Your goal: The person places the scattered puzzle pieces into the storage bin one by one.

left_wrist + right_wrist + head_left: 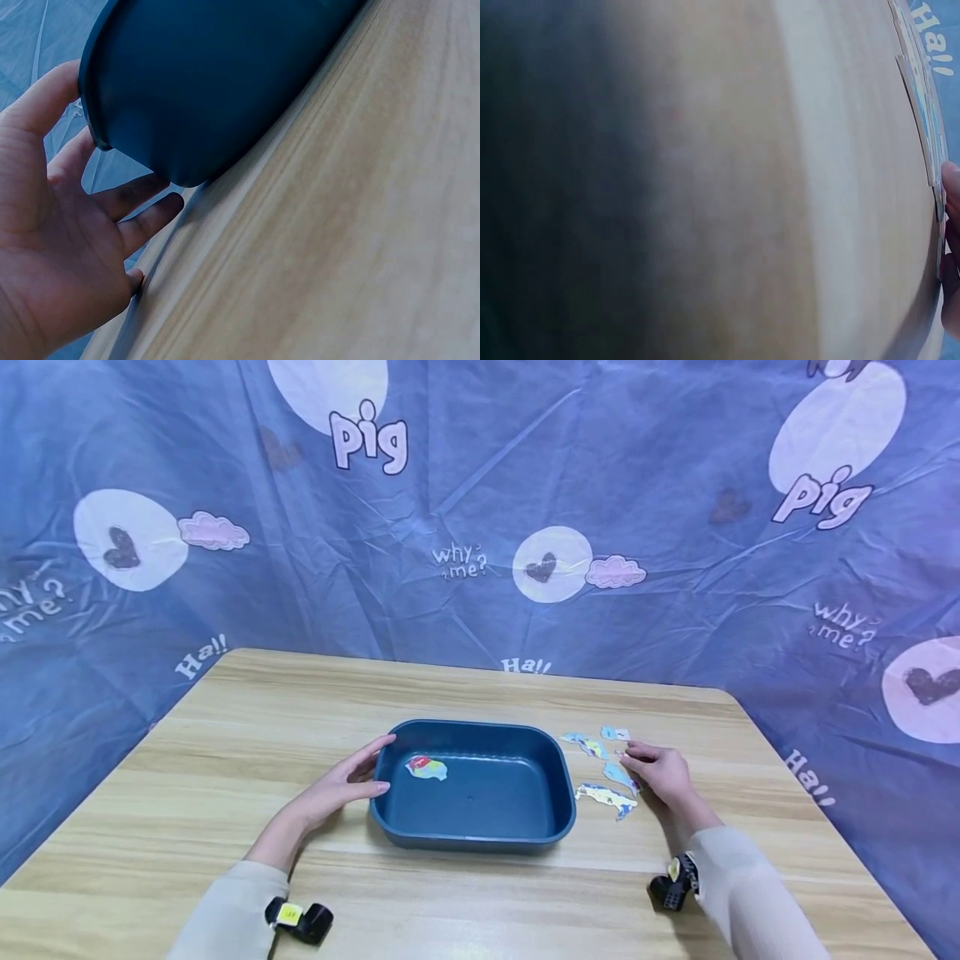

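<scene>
A dark blue tray (480,842) sits mid-table with one colourful puzzle piece (426,767) on its floor. My left hand (369,770) lies open against the tray's left end, thumb near the rim and fingers along the wall; the left wrist view shows the hand (67,225) cupping the tray (210,75). To the right of the tray, my right hand (639,766) reaches with extended fingers and touches a blue puzzle piece (619,774). In the right wrist view its fingertips (951,217) meet a piece's edge (922,127).
Three more puzzle pieces lie right of the tray: one (587,744), a small one (616,734), and a long one (606,797). The wooden table (225,760) is backed by a blue printed cloth (480,527). The table's right edge is close.
</scene>
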Demonstrator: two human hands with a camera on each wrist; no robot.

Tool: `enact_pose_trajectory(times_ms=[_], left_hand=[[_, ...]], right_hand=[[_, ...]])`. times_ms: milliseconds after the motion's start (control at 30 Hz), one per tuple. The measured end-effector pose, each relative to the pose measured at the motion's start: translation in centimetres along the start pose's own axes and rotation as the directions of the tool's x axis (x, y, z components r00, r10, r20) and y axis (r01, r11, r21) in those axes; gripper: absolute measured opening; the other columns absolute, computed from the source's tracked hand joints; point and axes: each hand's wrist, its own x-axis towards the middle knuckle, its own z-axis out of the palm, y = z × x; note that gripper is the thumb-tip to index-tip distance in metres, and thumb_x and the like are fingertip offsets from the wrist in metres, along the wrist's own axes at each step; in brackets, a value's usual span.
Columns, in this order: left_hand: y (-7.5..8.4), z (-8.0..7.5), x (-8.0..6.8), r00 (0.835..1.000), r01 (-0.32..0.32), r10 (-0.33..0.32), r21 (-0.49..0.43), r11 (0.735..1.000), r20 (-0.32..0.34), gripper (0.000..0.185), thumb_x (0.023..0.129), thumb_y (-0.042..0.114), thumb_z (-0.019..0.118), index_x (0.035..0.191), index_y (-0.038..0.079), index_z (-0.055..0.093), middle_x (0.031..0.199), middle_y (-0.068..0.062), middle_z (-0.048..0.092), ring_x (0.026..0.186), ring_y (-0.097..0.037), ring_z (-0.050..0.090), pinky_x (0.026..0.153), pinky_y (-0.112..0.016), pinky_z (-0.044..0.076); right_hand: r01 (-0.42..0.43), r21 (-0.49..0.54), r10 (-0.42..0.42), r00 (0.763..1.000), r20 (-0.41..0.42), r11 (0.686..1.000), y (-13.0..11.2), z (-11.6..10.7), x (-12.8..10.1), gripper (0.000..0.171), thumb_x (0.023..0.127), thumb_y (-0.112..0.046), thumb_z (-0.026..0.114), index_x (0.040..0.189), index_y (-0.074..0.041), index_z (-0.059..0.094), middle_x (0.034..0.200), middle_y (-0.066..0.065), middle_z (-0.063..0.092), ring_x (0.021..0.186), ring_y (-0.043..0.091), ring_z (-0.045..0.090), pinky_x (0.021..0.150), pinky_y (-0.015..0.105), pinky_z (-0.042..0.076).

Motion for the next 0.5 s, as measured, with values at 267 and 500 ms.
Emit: enact_pose_trajectory(times_ms=[267,500], left_hand=[[-0.15,0.00,-0.01,1.000,-0.003,0.003,0.001,1.000,0.005,0.068,0.091,0.023,0.057,0.149,0.021,0.022,0.157,-0.014,0.009,0.141,-0.046,0.009,0.109,-0.067,0.010],[-0.11,0.00,0.03,1.000,-0.003,0.003,0.006,1.000,0.008,0.068,0.091,0.023,0.056,0.149,0.020,0.021,0.157,-0.015,0.009,0.141,-0.046,0.009,0.109,-0.067,0.010]], right_hand=[[-0.016,-0.049,0.015,1.000,-0.009,0.999,-0.32,0.11,0.04,0.038,0.088,-0.020,0.062,0.113,0.008,0.062,0.132,0.021,0.050,0.128,0.043,0.039,0.107,0.052,0.030],[-0.023,-0.072,0.022,1.000,-0.018,0.997,-0.34,0.21,0.05,0.034,0.090,-0.019,0.061,0.110,0.007,0.063,0.132,0.020,0.051,0.128,0.044,0.039,0.107,0.052,0.030]])
